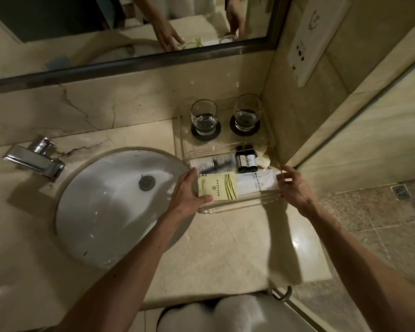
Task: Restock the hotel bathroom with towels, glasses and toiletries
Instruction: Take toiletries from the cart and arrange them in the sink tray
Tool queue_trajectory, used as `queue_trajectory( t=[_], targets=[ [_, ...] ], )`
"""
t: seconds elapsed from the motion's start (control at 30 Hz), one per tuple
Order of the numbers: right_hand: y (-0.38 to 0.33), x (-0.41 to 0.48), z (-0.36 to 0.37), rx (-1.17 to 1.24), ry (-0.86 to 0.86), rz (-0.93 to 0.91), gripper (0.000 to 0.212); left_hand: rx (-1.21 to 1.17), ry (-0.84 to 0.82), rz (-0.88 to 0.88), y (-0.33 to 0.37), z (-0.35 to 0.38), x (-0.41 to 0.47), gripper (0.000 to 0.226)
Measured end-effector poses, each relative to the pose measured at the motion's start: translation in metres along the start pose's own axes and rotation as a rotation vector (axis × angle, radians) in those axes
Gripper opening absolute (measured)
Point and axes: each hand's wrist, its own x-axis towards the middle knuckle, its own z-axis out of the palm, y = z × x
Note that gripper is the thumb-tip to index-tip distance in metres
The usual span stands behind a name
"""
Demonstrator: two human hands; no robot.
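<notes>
The person is gripping the clear acrylic tray (225,207) at both ends: the left hand (187,192) is wrapping its left end, thumb lying along the front wall, and the right hand (295,185) is pinching its right rim, probably to square it into the wall corner. Two glasses (204,117) are standing upright on dark coasters (195,134) at the tray's rear, apart from the toiletries. At the tray's front a yellow sachet (217,185) is lying beside a white packet (256,183), two small dark bottles (246,160) just behind them. The sink (101,212) is sitting just left of the tray
</notes>
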Motion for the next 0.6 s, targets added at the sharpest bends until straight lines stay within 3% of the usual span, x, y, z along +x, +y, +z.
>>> queue_trajectory(
  t=[0.13, 0.27, 0.47, 0.6],
  targets=[
    [-0.008, 0.006, 0.002, -0.014, -0.031, 0.007, 0.036, 0.052, 0.020, 0.000, 0.008, -0.007, 0.014, 0.102],
    [-0.014, 0.011, 0.008, 0.053, 0.009, 0.030, 0.025, 0.064, 0.072, -0.014, 0.012, -0.010, 0.023, 0.093],
    [-0.021, 0.005, 0.017, 0.202, 0.116, 0.126, 0.037, -0.154, 0.202, 0.005, 0.004, -0.006, 0.019, 0.073],
    [-0.012, -0.008, 0.032, 0.333, 0.219, 0.195, 0.055, -0.251, 0.213, -0.021, -0.006, -0.002, -0.003, 0.078]
  ],
)
